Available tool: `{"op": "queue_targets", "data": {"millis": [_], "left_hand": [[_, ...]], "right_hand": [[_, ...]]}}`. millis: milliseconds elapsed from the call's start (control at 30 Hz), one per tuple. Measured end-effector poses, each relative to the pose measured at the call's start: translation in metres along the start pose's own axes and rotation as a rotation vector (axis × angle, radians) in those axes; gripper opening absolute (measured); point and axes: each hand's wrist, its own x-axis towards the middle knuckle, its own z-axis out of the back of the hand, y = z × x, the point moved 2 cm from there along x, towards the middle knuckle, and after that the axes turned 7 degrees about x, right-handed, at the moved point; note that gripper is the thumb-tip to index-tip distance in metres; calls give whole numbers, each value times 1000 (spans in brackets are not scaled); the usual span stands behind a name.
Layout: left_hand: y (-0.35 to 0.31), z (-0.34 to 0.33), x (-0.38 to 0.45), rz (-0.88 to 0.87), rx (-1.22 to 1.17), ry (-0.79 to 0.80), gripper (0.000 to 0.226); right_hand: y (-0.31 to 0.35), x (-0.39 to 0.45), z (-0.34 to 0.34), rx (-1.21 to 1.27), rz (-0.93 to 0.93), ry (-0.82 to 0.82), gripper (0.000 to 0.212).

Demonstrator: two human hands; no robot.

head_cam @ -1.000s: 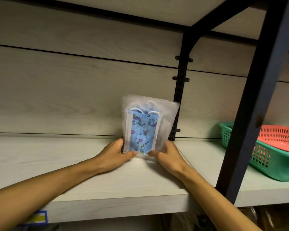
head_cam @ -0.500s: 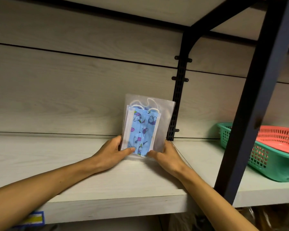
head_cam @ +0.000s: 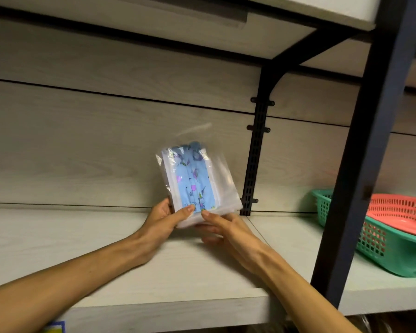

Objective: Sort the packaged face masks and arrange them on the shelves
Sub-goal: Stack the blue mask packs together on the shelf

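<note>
- Clear plastic is the wrap of the mask packet [head_cam: 194,182], with blue printed masks inside; a second ago it stood nearly upright at the back of the shelf [head_cam: 87,239], and now it leans with its top toward 11 o'clock, its bottom edge apparently raised off the board, though the hands hide that edge
- The left hand [head_cam: 162,221] is closed on the packet's lower left corner, thumb across the front; the right hand [head_cam: 226,228] has slid from the lower right corner to beneath the bottom edge, thumb tip on the front, its fingers seemingly under the packet but blurred
- The packet sits just left of the black slotted upright [head_cam: 253,164] and is close to the back panel [head_cam: 94,152]; whether it touches the panel I cannot tell
- At 3 o'clock, well apart, a red basket [head_cam: 399,212] rests nested in a green basket [head_cam: 394,251]; neither has been touched
- My reading: the packet would not stand as first set, so it is being re-seated or turned; placement is unfinished, and slippery film on a smooth board may let it slide flat once released
</note>
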Motion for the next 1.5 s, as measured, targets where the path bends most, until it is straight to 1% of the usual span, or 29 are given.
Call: {"op": "queue_targets", "data": {"millis": [100,167,300,400,467,533,600,667,733,800,833,867,933,967,1033,1100,1133,1233,1300,1400,1500], "left_hand": [[4,-3,-1,36,35,96,33],[4,-4,0,58,65,121,35],[3,-2,3,122,33,142,55],[-3,17,15,111,-84,-24,67],[-9,33,23,87,-129,-134,76],[-12,43,26,72,-100,-192,85],[-13,49,25,51,-30,-227,82],[-11,52,23,60,23,-211,73],[-7,53,21,90,52,-179,54],[-2,52,19,102,102,-169,27],[0,50,17,86,126,-174,17],[0,49,15,56,143,-183,15],[-3,45,11,-9,185,-164,16],[-4,44,9,-32,211,-140,22],[-5,43,7,-47,227,-100,30],[-3,42,5,-54,215,-82,34],[-3,41,4,-61,211,-76,36],[-4,40,3,-97,196,-43,41],[-4,41,5,-119,189,-12,53],[-1,42,7,-121,197,25,59],[6,44,11,-154,266,-40,59]], "right_hand": [[6,-1,4,-10,89,-95,31],[8,-1,6,2,126,-148,26],[12,0,14,36,220,-293,19],[15,-2,27,-83,334,-370,11],[16,-3,30,-150,380,-374,13],[14,-4,29,-233,412,-354,16],[12,-4,28,-308,422,-333,14],[8,-4,30,-378,394,-323,7],[2,-3,33,-444,333,-320,6],[-1,-3,35,-485,270,-321,5],[-2,-3,35,-478,258,-328,5],[-1,-3,34,-455,261,-342,11],[2,-6,33,-392,291,-371,24],[4,-7,33,-369,301,-383,27],[5,-8,32,-353,279,-391,32],[5,-9,31,-349,242,-401,42],[5,-9,31,-352,238,-411,43],[4,-10,32,-392,249,-417,33],[3,-10,33,-429,273,-417,29],[1,-10,35,-486,276,-432,31],[-2,-9,37,-594,242,-404,32]]}}
